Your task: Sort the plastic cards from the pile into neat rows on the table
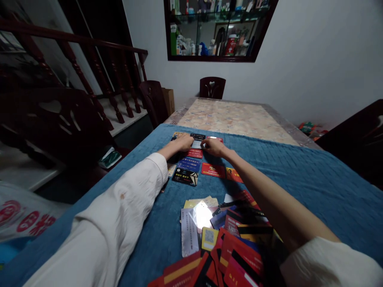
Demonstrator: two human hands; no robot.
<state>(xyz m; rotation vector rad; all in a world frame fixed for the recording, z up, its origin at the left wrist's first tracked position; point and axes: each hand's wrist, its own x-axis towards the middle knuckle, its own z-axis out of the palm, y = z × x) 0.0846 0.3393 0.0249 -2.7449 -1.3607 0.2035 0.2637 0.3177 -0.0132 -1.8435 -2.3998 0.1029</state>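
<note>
At the far end of the blue cloth, my left hand (183,142) and my right hand (213,146) are on either side of a pale card (196,144). Fingers of both hands are curled in and closed at its edges, and the left fingertips are partly hidden. Just beyond lies a black card (198,136). Nearer me in a column lie a red card (195,153), a blue card (189,164) and a black VIP card (185,177). Two more cards, a red one (213,170) and an orange one (233,174), lie to the right.
A loose, overlapping heap of cards (206,235) is close in front of me, under my right forearm. The blue cloth (287,183) covers the near part of the table (233,115). Dark wooden chairs (212,87) stand around it; a stair railing (89,44) is left.
</note>
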